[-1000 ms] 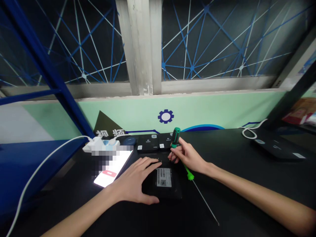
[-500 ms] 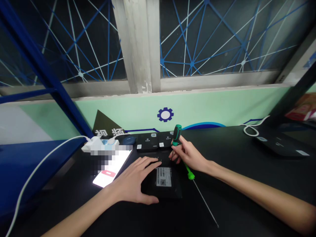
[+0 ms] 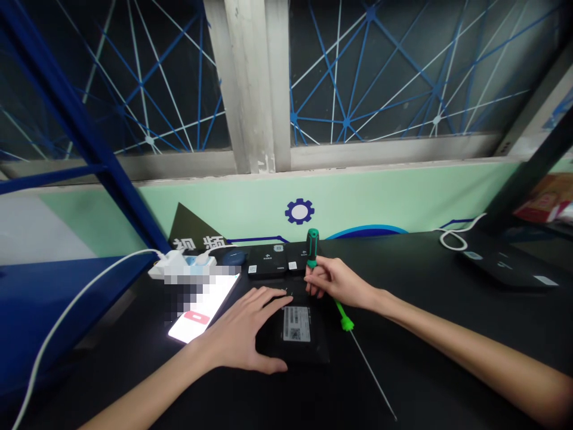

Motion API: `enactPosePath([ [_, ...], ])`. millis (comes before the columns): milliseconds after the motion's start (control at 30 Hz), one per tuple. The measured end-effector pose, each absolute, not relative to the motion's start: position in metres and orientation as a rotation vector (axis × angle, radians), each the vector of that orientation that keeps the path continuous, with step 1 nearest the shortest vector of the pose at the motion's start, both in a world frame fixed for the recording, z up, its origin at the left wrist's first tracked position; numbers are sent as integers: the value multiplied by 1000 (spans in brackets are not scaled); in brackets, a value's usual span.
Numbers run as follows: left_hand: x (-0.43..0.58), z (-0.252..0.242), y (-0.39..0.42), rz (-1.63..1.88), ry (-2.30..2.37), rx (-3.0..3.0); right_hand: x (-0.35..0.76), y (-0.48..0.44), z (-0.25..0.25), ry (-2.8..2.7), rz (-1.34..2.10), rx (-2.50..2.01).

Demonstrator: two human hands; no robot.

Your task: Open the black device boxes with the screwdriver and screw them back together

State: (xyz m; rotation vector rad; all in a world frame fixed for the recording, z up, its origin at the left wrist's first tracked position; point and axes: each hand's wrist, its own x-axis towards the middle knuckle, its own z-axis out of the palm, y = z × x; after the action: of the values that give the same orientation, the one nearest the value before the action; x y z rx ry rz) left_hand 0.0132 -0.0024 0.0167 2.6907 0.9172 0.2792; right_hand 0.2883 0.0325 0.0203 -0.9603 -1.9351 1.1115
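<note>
A flat black box (image 3: 308, 352) with a white barcode label (image 3: 296, 324) lies on the dark table. My left hand (image 3: 244, 328) rests along its left side, fingers spread, thumb at the near edge. Above the far right part of the box, my right hand (image 3: 329, 279) pinches a green and black screwdriver (image 3: 312, 246), held nearly upright with the handle on top. Its tip is hidden behind my fingers. Beside the box, under my right wrist, lies a second tool, a bright green handle with a long thin metal shaft (image 3: 371, 370).
Two black boxes (image 3: 267, 261) stand behind the work. Left are a lit phone (image 3: 210, 307), a dark blue rounded object (image 3: 234, 257) and a white power strip (image 3: 181, 264) with cables. Another black box (image 3: 508, 263) and a white cable (image 3: 452, 240) lie right.
The screwdriver has gone from leaning right to nearly upright, its handle shifting left, and my right hand has moved slightly left with it. My left hand stays in place on the box.
</note>
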Motion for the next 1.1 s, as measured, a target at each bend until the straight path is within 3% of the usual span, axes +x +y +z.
enactPosePath([
  [600,16,17,-1,311,917,2648,288,30,18,-1792,1251,-934],
  [1100,17,17,-7,237,943,2666,273,42,59,-1315,1481,-599],
])
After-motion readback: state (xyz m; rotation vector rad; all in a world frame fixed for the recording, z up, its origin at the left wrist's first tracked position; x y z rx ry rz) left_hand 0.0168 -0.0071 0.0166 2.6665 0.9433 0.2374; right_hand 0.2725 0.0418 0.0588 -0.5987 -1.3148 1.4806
